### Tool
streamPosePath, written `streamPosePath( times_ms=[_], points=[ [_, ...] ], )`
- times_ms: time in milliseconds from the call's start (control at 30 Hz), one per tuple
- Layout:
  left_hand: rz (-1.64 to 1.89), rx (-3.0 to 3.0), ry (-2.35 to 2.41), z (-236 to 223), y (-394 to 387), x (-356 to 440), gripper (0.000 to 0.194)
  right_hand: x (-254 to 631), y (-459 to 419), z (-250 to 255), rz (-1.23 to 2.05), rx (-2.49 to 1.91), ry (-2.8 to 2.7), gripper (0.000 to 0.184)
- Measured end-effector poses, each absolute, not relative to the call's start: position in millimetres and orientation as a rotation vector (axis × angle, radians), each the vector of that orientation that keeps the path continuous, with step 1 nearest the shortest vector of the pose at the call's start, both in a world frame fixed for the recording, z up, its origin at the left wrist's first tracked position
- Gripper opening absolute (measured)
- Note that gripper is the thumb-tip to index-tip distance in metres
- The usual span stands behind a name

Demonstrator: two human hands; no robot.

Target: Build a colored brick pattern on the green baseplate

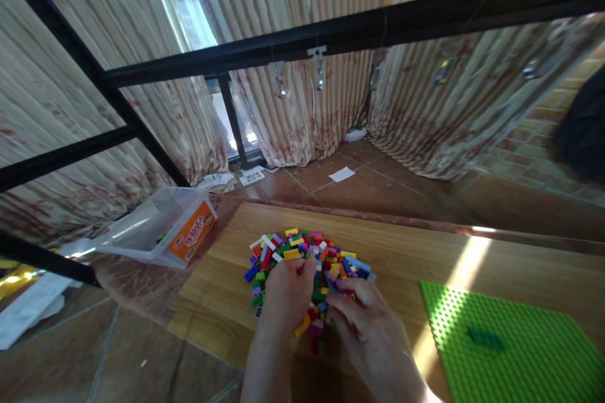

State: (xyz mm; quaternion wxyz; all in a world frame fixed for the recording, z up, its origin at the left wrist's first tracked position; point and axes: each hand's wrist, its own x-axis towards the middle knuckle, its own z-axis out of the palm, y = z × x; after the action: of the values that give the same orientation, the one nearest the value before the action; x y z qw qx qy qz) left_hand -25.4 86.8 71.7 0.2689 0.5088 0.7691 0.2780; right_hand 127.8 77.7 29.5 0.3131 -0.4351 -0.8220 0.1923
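Observation:
A heap of small coloured building bricks (307, 252) lies on a wooden board (401, 252). My left hand (286, 293) rests on the near side of the heap with its fingers curled into the bricks. My right hand (366, 321) sits just right of it, fingers bent and pinched together over the bricks. What either hand holds is hidden. A green studded baseplate (510, 340) lies on the board to the right, with a dark green brick (486, 338) on it.
A clear plastic box with an orange label (165, 227) stands left of the board on the tiled floor. Black metal frame bars (331, 38) cross above. Curtains hang behind, and papers (341, 174) lie on the floor.

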Motion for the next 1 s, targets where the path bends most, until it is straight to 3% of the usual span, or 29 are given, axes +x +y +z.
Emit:
streamPosePath(
  times_ms=[1000],
  points=[
    [0.898, 1.234, 2.029, 76.7, 88.2, -39.1, 0.036, 117.5, 84.5, 20.3, 0.33, -1.238, -2.145, 0.025]
  ],
)
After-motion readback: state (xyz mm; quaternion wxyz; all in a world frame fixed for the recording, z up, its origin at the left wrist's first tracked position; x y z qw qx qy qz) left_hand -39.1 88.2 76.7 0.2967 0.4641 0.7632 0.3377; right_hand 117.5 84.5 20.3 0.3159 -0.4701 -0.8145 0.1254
